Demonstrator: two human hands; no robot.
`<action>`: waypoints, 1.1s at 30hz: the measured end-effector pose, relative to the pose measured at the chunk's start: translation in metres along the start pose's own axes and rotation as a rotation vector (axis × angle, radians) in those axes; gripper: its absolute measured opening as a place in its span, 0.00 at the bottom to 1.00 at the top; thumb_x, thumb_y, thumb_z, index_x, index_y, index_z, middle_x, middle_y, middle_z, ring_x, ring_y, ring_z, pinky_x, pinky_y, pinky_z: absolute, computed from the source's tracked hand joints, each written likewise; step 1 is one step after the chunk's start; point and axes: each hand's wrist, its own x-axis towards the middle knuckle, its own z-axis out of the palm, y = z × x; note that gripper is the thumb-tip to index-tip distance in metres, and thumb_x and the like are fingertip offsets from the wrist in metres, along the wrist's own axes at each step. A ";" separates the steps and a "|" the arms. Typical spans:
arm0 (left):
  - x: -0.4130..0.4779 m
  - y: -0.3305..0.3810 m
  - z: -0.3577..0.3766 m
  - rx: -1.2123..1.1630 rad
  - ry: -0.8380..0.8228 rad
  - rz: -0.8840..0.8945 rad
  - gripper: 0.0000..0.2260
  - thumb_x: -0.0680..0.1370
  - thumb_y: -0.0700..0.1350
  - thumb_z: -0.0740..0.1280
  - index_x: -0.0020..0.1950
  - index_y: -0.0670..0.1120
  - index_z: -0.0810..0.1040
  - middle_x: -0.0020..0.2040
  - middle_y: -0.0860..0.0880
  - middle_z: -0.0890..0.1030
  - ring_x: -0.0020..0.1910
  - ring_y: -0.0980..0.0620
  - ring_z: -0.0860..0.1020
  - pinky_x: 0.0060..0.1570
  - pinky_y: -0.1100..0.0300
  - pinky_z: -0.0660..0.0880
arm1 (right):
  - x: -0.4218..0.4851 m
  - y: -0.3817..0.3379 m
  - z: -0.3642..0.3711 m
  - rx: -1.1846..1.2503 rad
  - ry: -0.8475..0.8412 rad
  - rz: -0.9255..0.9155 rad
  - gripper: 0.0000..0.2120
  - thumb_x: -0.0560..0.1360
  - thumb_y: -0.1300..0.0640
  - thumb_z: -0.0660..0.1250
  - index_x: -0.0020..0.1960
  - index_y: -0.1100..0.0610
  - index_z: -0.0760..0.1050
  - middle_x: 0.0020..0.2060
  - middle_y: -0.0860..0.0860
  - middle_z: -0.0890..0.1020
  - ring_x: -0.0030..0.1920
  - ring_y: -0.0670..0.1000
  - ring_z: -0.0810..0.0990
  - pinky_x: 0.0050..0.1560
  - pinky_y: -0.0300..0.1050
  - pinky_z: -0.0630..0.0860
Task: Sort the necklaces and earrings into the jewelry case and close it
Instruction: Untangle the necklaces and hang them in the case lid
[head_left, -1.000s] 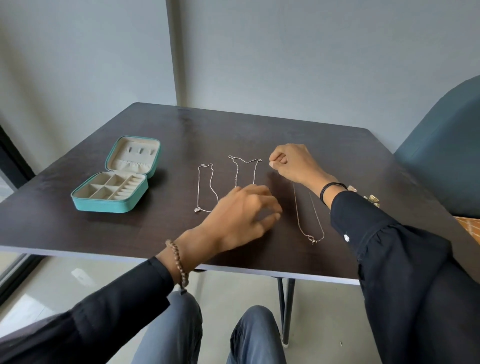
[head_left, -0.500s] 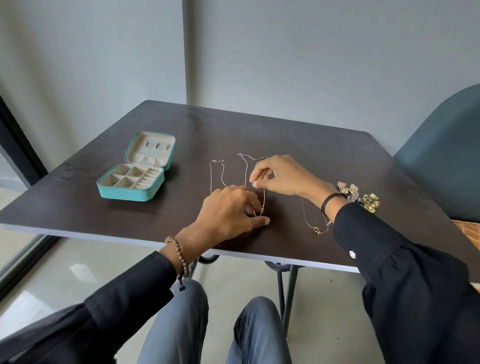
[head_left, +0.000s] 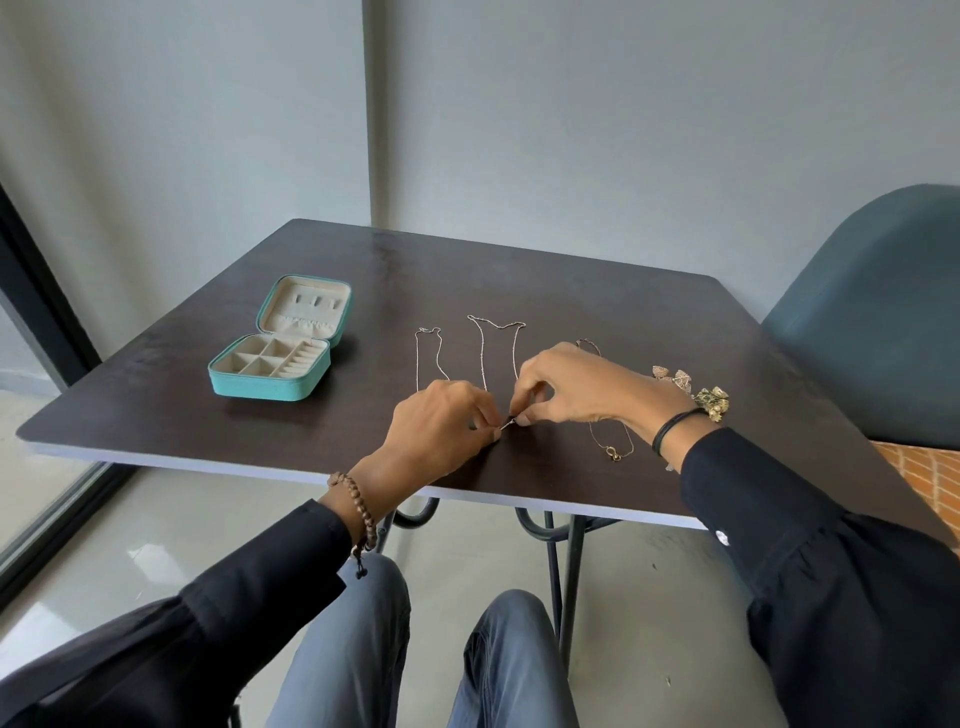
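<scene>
Three thin necklaces lie side by side on the dark table (head_left: 597, 291). The middle necklace (head_left: 485, 343) has its near end pinched between both hands: my left hand (head_left: 441, 421) and my right hand (head_left: 571, 389) meet at its clasp. The left necklace (head_left: 423, 353) lies untouched beside them. The right necklace (head_left: 613, 447), gold-toned, runs partly under my right wrist. A pile of earrings (head_left: 696, 389) sits just past that wrist. The teal jewelry case (head_left: 270, 379) stands open at the left, its compartments showing nothing inside.
A blue-grey chair (head_left: 872, 312) stands at the table's right side. A grey wall rises behind the table, and a dark window frame runs along the left. My knees are under the near table edge.
My right hand came from the far end of the right necklace to the near end of the middle one. My left hand closed its fingertips on that same end.
</scene>
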 end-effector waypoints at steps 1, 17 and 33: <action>0.000 0.001 0.000 -0.004 -0.001 -0.007 0.04 0.77 0.52 0.71 0.49 0.55 0.83 0.45 0.59 0.83 0.45 0.56 0.77 0.42 0.58 0.76 | 0.000 0.000 0.001 -0.005 0.005 0.004 0.03 0.73 0.50 0.76 0.47 0.46 0.86 0.42 0.44 0.84 0.45 0.46 0.82 0.50 0.55 0.80; -0.004 0.005 -0.011 -0.309 0.183 0.026 0.05 0.75 0.36 0.72 0.50 0.42 0.81 0.41 0.50 0.83 0.38 0.55 0.79 0.46 0.62 0.78 | -0.017 -0.007 -0.019 0.508 0.429 0.053 0.04 0.75 0.61 0.70 0.45 0.52 0.80 0.40 0.46 0.86 0.41 0.40 0.82 0.44 0.35 0.73; -0.011 -0.003 -0.024 -0.517 0.160 -0.073 0.06 0.75 0.41 0.75 0.50 0.45 0.83 0.40 0.53 0.83 0.34 0.69 0.79 0.39 0.77 0.72 | -0.030 -0.043 -0.115 1.476 0.703 0.015 0.06 0.76 0.64 0.63 0.47 0.60 0.79 0.35 0.53 0.77 0.34 0.50 0.75 0.37 0.42 0.73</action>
